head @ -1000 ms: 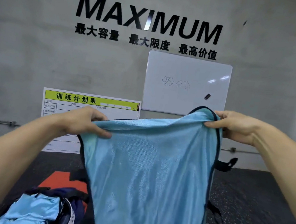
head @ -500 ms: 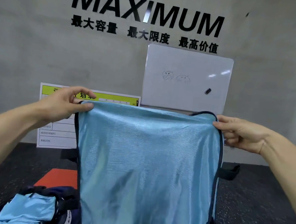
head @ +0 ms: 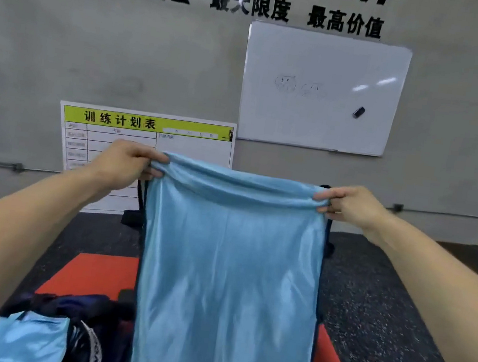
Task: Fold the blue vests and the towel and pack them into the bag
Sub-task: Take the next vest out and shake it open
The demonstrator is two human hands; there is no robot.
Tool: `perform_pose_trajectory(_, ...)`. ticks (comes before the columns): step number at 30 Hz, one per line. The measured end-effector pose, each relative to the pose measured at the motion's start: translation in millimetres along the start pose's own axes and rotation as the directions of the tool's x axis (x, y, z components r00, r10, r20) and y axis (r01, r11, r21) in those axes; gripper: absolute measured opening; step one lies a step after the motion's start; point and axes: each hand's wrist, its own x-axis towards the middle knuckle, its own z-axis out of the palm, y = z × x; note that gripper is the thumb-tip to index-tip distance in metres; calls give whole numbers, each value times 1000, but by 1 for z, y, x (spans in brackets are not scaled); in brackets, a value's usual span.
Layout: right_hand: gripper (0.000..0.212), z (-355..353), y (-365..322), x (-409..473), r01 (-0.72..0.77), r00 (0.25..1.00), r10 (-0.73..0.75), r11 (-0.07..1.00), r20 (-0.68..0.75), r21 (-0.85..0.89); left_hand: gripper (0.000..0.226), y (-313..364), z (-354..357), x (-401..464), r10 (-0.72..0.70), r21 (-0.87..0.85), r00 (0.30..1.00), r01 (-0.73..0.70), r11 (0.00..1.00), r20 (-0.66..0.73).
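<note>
While both arms reach forward at chest height, I see the shiny light-blue vest with dark navy edging [head: 229, 270] held up in the air, hanging straight down as a smooth panel between the two hands. My left hand [head: 126, 163] grips the upper left corner, its fingers curled over the bunched top edge with the thumb tucked beneath. My right hand [head: 350, 204] pinches the upper right corner, fingertips closed tight on the gathered cloth. Between the two grips the top edge sags a little and wrinkles.

Below and to the left, on the dark speckled floor [head: 395, 323], lies the dark navy bag [head: 85, 321], open at the top, with a second light-blue vest [head: 22, 337] lying in it or on it; I cannot tell which. Both sit on a flat orange-red mat [head: 91, 274], which the hanging vest partly hides.

Against the grey concrete wall [head: 53, 35] hangs a white whiteboard [head: 323, 64] carrying a small black eraser [head: 358, 112], and a white schedule board with a yellow-green header [head: 148, 123] stands beside it, lower down.
</note>
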Motion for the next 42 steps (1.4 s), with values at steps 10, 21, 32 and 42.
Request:
perform_pose_trajectory(10, 33, 6, -9, 15, 292, 950, -265, 941, -164, 173, 32, 22, -5, 11, 218, -143, 966, -238, 961, -141)
perform_pose_trajectory(21, 30, -25, 47, -108, 253, 968, -250, 953, -38, 168, 30, -2, -8, -125, 161, -117, 986, -155, 981, 40)
perform_pose_trajectory(32, 28, -3, 175, -310, 22, 957, -41, 997, 287, 69, 37, -118, 8, -340, 22, 38, 963, -34, 999, 268)
perform_pose_trajectory(42, 26, 5, 258, -390, -1, 888, 72, 988, 454, -155, 16, -188, 22, -442, -132, 233, 932, 53, 971, 337)
